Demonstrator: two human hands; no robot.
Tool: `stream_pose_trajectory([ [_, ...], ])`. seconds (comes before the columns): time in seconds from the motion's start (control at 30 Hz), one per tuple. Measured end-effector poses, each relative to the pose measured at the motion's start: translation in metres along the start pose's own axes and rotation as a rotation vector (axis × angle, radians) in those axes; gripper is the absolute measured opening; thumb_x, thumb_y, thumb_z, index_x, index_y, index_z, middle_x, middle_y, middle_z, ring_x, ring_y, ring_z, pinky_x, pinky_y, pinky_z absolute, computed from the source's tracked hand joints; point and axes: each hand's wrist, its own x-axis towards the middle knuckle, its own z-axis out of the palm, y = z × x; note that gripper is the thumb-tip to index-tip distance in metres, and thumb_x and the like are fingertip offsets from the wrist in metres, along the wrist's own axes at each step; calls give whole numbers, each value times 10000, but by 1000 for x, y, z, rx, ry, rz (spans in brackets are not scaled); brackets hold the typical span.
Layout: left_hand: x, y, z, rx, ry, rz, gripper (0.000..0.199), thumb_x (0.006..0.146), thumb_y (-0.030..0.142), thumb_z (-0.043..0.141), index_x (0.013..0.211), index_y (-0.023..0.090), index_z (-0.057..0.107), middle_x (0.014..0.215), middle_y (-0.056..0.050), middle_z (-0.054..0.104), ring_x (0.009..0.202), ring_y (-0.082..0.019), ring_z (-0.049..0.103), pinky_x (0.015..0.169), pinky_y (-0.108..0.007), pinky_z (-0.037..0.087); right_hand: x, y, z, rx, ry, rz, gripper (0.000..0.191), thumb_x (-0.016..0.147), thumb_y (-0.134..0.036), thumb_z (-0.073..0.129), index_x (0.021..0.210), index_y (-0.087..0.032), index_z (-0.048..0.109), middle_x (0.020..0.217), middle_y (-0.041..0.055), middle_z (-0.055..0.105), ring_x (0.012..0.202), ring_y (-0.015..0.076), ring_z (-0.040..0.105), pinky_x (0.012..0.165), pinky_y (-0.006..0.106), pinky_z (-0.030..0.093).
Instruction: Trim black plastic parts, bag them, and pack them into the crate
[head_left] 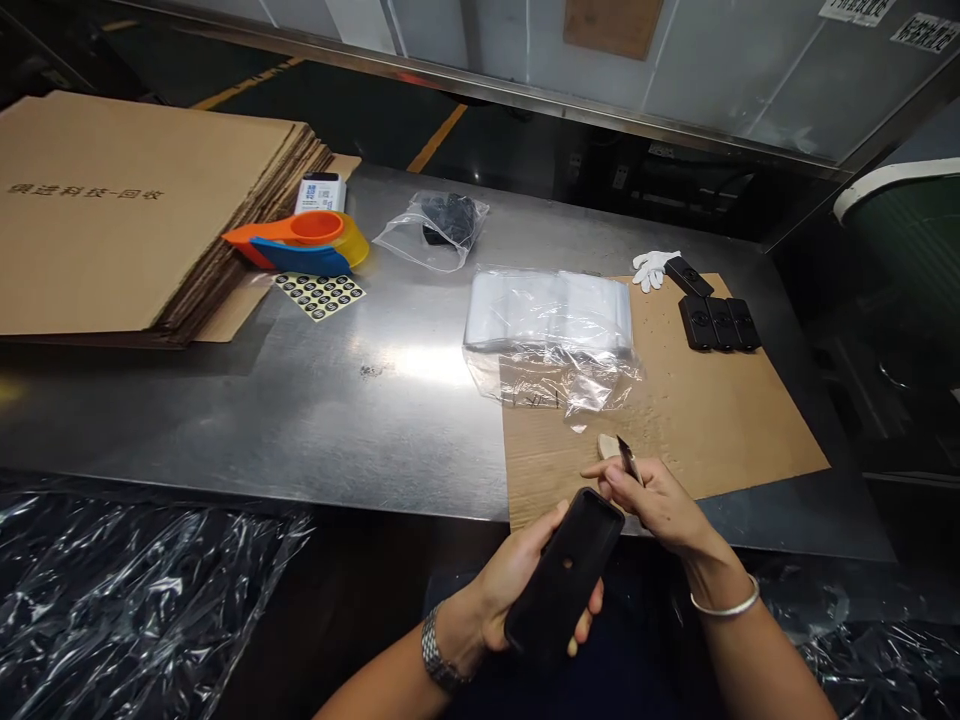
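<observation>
- Left hand [517, 572]: grasping a black, oblong, hollow casing [559, 592] with a small round hole, tilted, at the near edge of the stainless-steel worktop [300, 425]
- Right hand [661, 505]: pinching a slim, dark, pointed tool [628, 460] near the casing's upper end
- Three black rectangular blocks [722, 325]: side by side, beyond the hands

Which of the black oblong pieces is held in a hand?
The hollow black piece in the left hand, its round hole showing; the black pieces near the white glove lie untouched.
</observation>
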Motion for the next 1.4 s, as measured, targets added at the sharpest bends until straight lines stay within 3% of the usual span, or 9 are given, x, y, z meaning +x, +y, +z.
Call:
stream_pose_trajectory([
  [0.13, 1, 7, -4, 8, -21, 43, 699, 835, 605, 261, 796, 18, 637, 647, -137, 642, 459, -174, 608, 411, -248, 471, -3, 0, -4, -74, -197, -22, 339, 853, -424, 496, 895, -132, 662, 723, 17, 599, 650, 120, 539, 614, 235, 439],
  [0.33, -10, 31, -1, -84, 47, 497, 476, 851, 484, 420, 1042, 80, 583, 865, -140, 672, 691, -220, 656, 635, -311, 505, -19, 5, 10, -336, 387, -260, 154, 824, -253, 563, 957, -183, 597, 785, 37, 615, 650, 144, 564, 575, 248, 460],
  [0.47, -13, 30, 6, -116, 180, 805, 319, 770, 369, 623, 979, 130, 597, 934, -86, 657, 860, -175, 610, 801, -283, 461, -33, 10, 24, -507, 406, -591, 394, 776, -112, 595, 1145, -229, 522, 1014, 97, 596, 887, 221, 592, 688, 301, 496],
  [0.53, -13, 26, 9, -54, 278, 893, 334, 723, 317, 684, 1000, 156, 588, 921, -49, 649, 840, -151, 596, 790, -265, 459, -37, 13, 29, -529, 333, -660, 409, 799, -188, 604, 1191, -237, 500, 1054, 113, 581, 928, 237, 586, 686, 303, 501],
  [0.63, -15, 20, 11, 93, 393, 981, 391, 687, 300, 715, 1025, 169, 569, 935, -34, 639, 857, -151, 589, 783, -251, 463, -42, 15, 30, -429, 290, -545, 523, 848, -575, 382, 1213, -217, 487, 964, 105, 593, 685, 177, 577, 538, 281, 475],
  [0.73, -17, 16, 9, 271, 417, 1005, 371, 697, 309, 704, 999, 163, 545, 901, -35, 639, 813, -152, 600, 695, -235, 486, -44, 7, 29, -403, 338, -346, 535, 922, -525, 158, 1224, -210, 467, 804, 53, 596, 599, 140, 536, 557, 270, 458],
  [0.87, -17, 13, 4, 382, 406, 973, 349, 700, 315, 699, 945, 167, 499, 810, -10, 625, 698, -127, 597, 575, -217, 494, -45, -12, 33, -625, 313, -265, 240, 931, -276, 376, 1103, -243, 541, 873, 37, 619, 784, 159, 581, 703, 265, 445],
  [1.07, -17, 13, 2, 445, 448, 951, 370, 687, 356, 703, 872, 157, 451, 753, -3, 596, 656, -115, 575, 546, -222, 495, -45, -22, 39, -755, 244, -170, 230, 932, -298, 370, 854, -229, 575, 748, 17, 596, 660, 146, 553, 612, 248, 403],
  [1.4, -17, 12, 3, 472, 467, 920, 404, 672, 358, 715, 865, 166, 417, 746, 6, 571, 645, -95, 544, 541, -205, 481, -44, -19, 39, -837, 260, -181, 233, 935, -309, 371, 851, -233, 576, 744, 9, 608, 662, 143, 562, 619, 242, 388],
])
